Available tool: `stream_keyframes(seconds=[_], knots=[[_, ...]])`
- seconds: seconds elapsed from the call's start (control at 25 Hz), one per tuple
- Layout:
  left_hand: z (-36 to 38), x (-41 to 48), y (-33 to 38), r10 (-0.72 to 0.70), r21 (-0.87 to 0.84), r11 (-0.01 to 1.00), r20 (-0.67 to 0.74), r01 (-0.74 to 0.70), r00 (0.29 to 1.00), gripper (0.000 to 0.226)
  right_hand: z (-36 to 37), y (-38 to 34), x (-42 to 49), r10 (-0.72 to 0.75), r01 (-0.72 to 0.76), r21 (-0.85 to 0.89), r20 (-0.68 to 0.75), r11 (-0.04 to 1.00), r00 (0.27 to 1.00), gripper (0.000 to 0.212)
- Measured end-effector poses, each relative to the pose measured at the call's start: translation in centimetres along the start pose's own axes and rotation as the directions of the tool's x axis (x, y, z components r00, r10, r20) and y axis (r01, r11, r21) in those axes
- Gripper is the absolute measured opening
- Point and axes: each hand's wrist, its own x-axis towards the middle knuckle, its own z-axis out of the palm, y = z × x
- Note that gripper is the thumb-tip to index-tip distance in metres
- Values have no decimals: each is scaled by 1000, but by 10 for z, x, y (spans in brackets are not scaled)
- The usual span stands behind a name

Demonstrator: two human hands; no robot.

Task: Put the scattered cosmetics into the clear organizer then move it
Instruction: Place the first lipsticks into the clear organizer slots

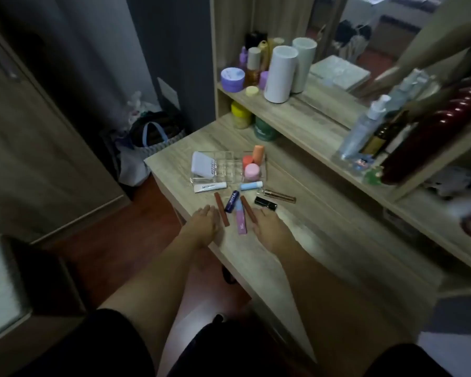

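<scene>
The clear organizer [229, 164] stands on the wooden table [297, 235]; it holds a lilac compact [203, 165] on the left and orange and pink pots [252, 165] on the right. In front of it lie a white tube [210, 187], a light-blue tube [251, 185], a dark-blue Nivea stick [231, 201], two brown sticks [221, 209], a pink-and-blue tube [240, 217], a black lipstick [266, 203] and a gold-capped tube [279, 195]. My left hand [201, 223] and my right hand [269, 227] rest flat on the table, either side of the sticks, holding nothing.
A shelf [291, 115] behind the organizer carries a white cylinder [280, 73], purple jars, bottles and a pump bottle [365, 126]; a mirror is above. A yellow-lidded jar and a green jar sit under the shelf. A bag [150, 140] lies on the floor to the left.
</scene>
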Motion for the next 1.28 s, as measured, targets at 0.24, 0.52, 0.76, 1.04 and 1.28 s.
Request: stream_keyframes(seconds=[0.24,0.52,0.76,1.04,1.28], knots=[[-15,41,6,-230,-402,905,-187,139,955,25,-8,3,63,83,-83,7,6,997,997,30],[-16,72,7,-429,-532,787,-109,311,897,31,-4,-1,85,104,-99,-89,52,991,993,21],[-17,77,9,-456,-555,760,-83,339,886,28,-4,-3,91,104,-103,-36,34,994,994,21],[-44,74,-6,-397,-781,612,-165,127,903,13,-47,9,105,183,-79,581,-123,810,975,33],[-117,111,-10,-254,-636,759,-485,-139,837,16,-86,-2,154,211,95,757,-296,646,932,34]])
